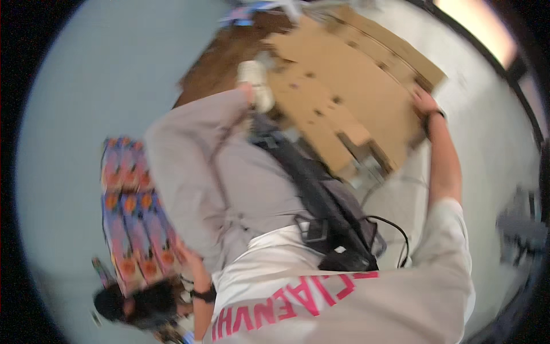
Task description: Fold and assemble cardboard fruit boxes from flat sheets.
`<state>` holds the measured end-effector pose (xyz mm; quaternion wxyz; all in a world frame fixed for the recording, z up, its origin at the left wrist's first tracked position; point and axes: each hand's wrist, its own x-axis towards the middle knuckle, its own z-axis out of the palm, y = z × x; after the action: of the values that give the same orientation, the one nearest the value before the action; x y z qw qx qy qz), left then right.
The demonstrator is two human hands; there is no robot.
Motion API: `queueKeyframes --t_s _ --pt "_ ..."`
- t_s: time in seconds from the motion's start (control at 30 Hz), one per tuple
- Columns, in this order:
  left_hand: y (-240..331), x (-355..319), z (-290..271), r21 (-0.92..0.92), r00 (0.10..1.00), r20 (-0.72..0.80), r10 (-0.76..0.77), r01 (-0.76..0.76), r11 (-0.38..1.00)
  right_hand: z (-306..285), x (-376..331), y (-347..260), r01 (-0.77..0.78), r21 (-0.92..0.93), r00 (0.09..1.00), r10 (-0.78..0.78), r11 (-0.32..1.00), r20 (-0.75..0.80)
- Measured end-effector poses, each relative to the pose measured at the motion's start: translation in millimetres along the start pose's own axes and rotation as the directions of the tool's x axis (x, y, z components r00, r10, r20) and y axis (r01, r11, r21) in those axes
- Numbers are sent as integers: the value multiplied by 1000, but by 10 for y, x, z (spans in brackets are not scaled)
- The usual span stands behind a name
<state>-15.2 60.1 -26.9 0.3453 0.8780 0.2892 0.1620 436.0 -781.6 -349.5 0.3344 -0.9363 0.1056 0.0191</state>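
Observation:
My right hand (424, 102) is at the right edge of a large brown piece of cardboard (355, 74), with the fingers curled at its rim. The cardboard looks like a folded or flattened carton with slots and small holes, tilted on the floor beyond my knees. Down at the left, my left hand (193, 265) is next to a block of colourful purple and pink packages (134, 215) set in rows. Motion blur smears its fingers, so I cannot make out whether they grip a package.
A brown mat or board (220, 66) lies under my white shoe (255, 86). A black bag (338, 212) with a cable rests beside my lap. Dark blurred items (143, 304) are at the lower left, and a grey object (522, 226) stands at the far right.

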Motion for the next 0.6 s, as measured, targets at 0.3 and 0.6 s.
queueKeyframes --t_s 0.3,0.6 --pt "882 -5 -704 363 795 172 581 -600 713 893 -598 -453 316 -785 946 -236 532 220" --pt "148 1162 -2606 778 604 -590 536 251 575 868 -1879 -1489 469 -235 859 -379 851 345"
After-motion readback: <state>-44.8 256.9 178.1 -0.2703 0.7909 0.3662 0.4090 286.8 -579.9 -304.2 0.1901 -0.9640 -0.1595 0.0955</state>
